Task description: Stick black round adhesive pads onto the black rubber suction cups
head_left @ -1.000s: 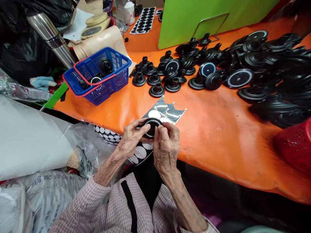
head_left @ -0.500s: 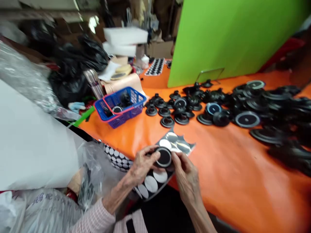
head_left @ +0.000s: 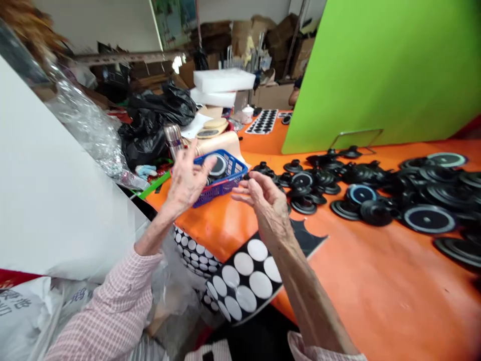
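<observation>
My left hand (head_left: 186, 180) is over the left end of a blue plastic basket (head_left: 218, 189), its fingers spread and nothing gripped. Just beyond the thumb shows a black round suction cup with a pale ring (head_left: 217, 165), inside the basket's outline; whether it has come to rest is unclear. My right hand (head_left: 265, 200) is raised right of the basket, fingers stretched out and holding nothing. Below it, a black sheet of round white stickers (head_left: 244, 263) hangs over the table edge, partly covered by my right forearm.
Many black suction cups (head_left: 376, 213) are heaped along the orange table (head_left: 376, 286). A green board (head_left: 383, 75) stands behind them. Farther back are white foam blocks (head_left: 223, 80), a metal flask (head_left: 173, 139) and black plastic bags (head_left: 150, 115). A white panel (head_left: 67, 200) is at left.
My left hand has let go of the ringed suction cup and moved forward to the basket. My right hand has moved up and opened. The whole view has shifted.
</observation>
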The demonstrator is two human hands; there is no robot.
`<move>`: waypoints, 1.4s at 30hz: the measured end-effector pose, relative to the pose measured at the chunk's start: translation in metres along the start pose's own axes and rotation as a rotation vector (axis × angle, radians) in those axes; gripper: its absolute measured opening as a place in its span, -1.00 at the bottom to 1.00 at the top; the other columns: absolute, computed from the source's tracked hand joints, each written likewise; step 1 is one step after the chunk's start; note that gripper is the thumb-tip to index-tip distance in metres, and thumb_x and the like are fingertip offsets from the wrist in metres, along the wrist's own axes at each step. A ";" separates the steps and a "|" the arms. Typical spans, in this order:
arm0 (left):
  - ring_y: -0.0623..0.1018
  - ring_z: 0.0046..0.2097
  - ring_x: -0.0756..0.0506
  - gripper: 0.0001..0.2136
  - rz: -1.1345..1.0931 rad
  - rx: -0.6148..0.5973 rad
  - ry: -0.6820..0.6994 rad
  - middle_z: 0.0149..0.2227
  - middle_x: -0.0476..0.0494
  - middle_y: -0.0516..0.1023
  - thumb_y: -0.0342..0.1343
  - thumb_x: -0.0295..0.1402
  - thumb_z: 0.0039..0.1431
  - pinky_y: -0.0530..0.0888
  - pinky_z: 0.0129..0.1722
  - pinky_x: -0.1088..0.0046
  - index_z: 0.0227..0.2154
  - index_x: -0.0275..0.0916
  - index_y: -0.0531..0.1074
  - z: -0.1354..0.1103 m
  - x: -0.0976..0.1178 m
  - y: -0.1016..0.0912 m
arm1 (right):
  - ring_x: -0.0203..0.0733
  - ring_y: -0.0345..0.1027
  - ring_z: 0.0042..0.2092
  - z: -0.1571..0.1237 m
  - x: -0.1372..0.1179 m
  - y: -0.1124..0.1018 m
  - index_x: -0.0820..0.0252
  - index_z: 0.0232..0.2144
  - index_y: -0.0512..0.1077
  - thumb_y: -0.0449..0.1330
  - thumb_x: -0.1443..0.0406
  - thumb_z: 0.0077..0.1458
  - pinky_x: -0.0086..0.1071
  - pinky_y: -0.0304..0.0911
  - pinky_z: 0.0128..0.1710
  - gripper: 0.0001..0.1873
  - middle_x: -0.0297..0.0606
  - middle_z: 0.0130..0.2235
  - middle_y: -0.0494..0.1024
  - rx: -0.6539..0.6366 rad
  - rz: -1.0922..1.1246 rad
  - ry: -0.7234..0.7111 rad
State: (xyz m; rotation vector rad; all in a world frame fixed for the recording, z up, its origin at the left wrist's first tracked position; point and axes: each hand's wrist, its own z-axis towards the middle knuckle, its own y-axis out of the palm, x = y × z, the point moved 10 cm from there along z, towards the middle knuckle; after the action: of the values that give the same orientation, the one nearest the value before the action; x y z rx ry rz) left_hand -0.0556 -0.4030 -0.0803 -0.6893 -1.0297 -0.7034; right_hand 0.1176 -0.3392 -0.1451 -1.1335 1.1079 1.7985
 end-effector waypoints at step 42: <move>0.42 -0.19 -0.14 -0.89 0.450 -0.318 -0.026 -0.31 -0.13 0.41 0.07 -0.40 0.07 0.35 -0.12 0.30 -0.32 -0.27 0.40 -0.095 -0.069 0.120 | -0.22 0.43 -0.39 -0.109 0.006 -0.122 0.17 -0.38 0.38 -0.06 0.27 0.31 -0.38 0.26 -0.41 -0.72 -0.26 -0.42 0.52 0.494 -0.994 -0.251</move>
State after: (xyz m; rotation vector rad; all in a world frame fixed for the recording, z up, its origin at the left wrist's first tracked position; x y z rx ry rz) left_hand 0.0638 -0.3935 -0.1979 -1.1655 -0.7519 -0.4650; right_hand 0.2572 -0.3946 -0.2112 -0.8734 0.5936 0.7951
